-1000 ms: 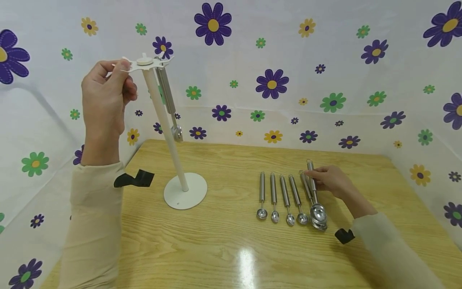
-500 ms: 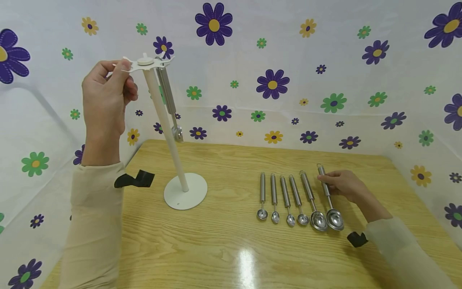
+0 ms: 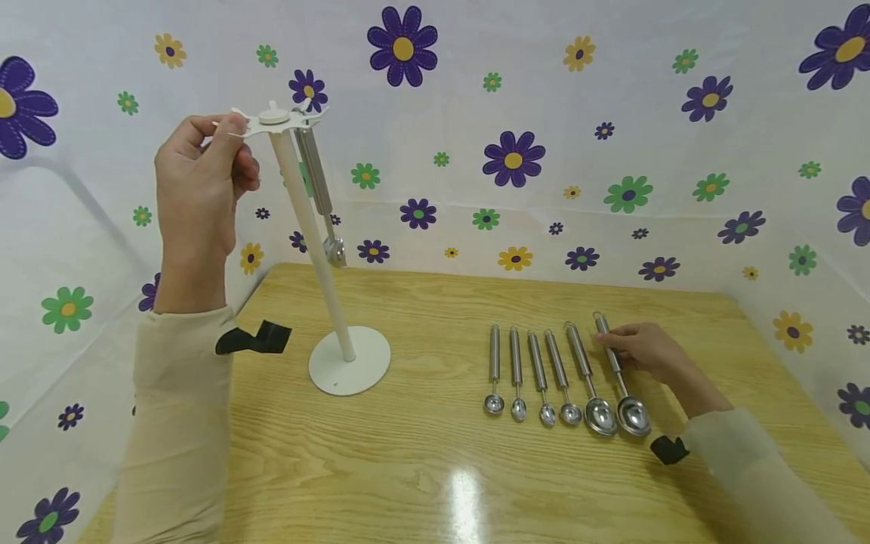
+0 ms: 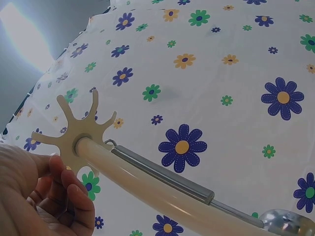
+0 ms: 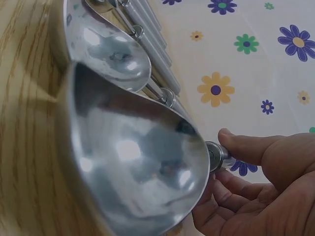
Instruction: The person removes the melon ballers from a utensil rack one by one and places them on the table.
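Note:
My left hand pinches an arm of the white hook rack on top of a stand with a leaning pole. From the rack's right side hangs one metal scoop, close along the pole. At the right end of a row on the table, my right hand pinches the handle of a large metal scoop, its hollow facing up. In the right wrist view, that scoop's bowl covers much of the frame. Beside it lies a similar large scoop.
Several smaller scoops, such as the leftmost scoop, continue the row to the left, handles pointing away. They lie on a wooden table. A flower-printed cloth surrounds the table at back and sides.
My right hand has moved the large scoop rightward, from on top of its neighbour to beside it. Over the last half second it shifts only slightly. The left hand keeps still on the rack.

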Demonstrator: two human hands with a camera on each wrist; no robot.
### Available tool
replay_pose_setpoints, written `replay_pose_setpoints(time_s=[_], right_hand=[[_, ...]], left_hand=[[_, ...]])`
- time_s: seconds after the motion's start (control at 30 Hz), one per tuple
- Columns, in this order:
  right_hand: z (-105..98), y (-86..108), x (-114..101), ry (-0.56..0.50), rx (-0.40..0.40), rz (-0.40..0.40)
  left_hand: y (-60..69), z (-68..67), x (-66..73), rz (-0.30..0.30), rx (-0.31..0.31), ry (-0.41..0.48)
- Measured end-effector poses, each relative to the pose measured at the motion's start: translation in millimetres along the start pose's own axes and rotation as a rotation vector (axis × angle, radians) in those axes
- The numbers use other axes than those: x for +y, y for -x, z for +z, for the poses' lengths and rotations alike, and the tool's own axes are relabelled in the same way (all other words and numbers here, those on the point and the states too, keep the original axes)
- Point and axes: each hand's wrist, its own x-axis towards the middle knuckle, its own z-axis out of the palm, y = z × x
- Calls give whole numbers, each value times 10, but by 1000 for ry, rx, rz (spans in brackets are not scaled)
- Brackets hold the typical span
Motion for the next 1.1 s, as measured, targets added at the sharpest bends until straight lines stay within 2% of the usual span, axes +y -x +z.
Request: replay_pose_setpoints(time_s=[0.27, 0.67, 0.9, 1.1], right_hand=[[38, -21, 32, 15, 12, 2], [134, -36, 57, 184, 125, -44], [198, -62, 74, 328, 185, -93], [228, -68, 60, 354, 202, -90]], left_hand=[[-3, 0, 2, -2, 1, -3], [4, 8, 6, -6, 3, 3], [6, 9, 6, -5, 1, -3], [3, 4, 5, -9, 2, -5]])
